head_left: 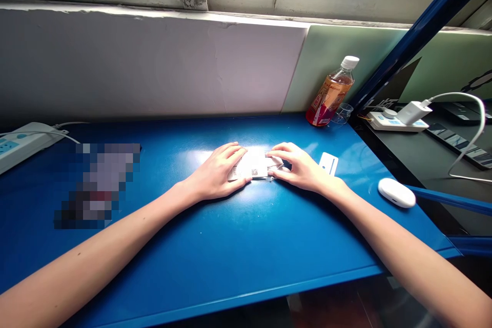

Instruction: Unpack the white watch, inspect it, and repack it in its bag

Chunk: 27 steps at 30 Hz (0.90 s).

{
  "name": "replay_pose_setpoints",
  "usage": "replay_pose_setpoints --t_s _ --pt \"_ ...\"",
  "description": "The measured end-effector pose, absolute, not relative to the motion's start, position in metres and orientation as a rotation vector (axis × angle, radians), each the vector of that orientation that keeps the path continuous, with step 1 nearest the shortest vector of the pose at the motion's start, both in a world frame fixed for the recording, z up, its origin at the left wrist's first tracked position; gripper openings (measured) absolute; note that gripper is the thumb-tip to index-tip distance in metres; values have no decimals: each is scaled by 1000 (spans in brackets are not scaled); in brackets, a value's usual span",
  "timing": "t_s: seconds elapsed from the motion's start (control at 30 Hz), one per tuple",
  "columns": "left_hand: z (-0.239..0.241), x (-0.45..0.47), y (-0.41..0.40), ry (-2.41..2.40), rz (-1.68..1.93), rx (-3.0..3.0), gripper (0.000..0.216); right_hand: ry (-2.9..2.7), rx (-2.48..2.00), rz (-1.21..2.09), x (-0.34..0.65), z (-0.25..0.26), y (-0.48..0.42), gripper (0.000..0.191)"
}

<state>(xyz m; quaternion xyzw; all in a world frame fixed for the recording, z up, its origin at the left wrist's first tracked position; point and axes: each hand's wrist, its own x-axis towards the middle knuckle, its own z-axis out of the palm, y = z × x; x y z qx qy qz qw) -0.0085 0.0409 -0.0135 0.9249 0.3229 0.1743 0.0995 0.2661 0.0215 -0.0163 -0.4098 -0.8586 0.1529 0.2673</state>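
Note:
A small flat white box (257, 162) with a printed square code lies on the blue table (215, 246). My left hand (220, 173) is closed around its left end, thumb along the near edge and fingers over the far side. At its right end, a smaller white piece (275, 163) sticks out; I cannot make out exactly what it is. My right hand (302, 166) pinches that piece between thumb and fingers. A white card (329, 163) with a blue stripe lies just beyond my right wrist.
Right of my arm sits a rounded white case (396, 193). A bottle of reddish drink (330, 95) stands by the wall, beside a clear plastic cup (342, 114). Power strips lie left (26, 139) and right (395, 122). A pixelated object (105, 179) lies at left; a blue post (418, 36) slants at right.

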Motion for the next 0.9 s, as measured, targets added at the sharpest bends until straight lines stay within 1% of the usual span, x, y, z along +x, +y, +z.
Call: replay_pose_setpoints --t_s 0.37,0.47,0.6,0.77,0.9 --pt "-13 -8 41 962 530 2732 62 -2361 -1296 381 279 3 23 21" --pt "-14 -8 41 954 534 2735 63 -2384 -1281 416 281 3 23 24" --pt "-15 -8 41 945 539 2747 64 -2419 -1230 470 277 -1 22 38" --pt "-14 -7 41 956 549 2737 63 -2474 -1180 410 276 -3 21 28" --pt "-14 -7 41 975 533 2734 65 -2467 -1218 292 285 -1 25 27"
